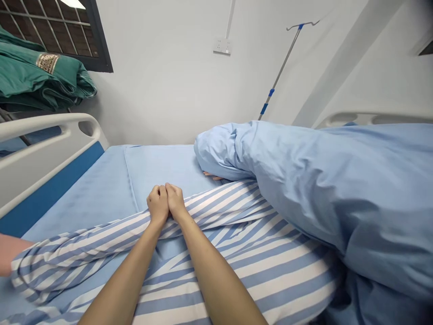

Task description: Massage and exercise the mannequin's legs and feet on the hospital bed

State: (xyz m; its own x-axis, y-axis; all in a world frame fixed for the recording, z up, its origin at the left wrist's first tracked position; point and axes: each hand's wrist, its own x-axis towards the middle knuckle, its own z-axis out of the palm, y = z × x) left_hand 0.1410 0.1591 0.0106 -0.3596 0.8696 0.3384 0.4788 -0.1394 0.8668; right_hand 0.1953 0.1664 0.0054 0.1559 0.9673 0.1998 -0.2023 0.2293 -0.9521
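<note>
Nearest, the striped trousers (277,266) lay across the lower part of the view, worn by someone lying on the bed, one leg bent towards the viewer and the other stretched out to the left, where a bare ankle (15,253) came out of the cuff. Over the outstretched leg, the left hand (157,204) and right hand (175,198) were pressed together side by side, fingers curled in; whether they pinched any cloth could not be told. To the right, a rumpled blue quilt (314,180) covered the upper end of the trousers, and the fingertips of the lying person (212,176) peeped out from under its edge. Beyond the hands stretched the light blue sheet (162,164), with a pale end board (50,149) at the left. Farther off, folded green cloth (50,81) was heaped below a barred window (50,25), a drip stand (283,65) leaned in view behind the quilt, and a socket (222,45) sat on the white wall (162,76).
</note>
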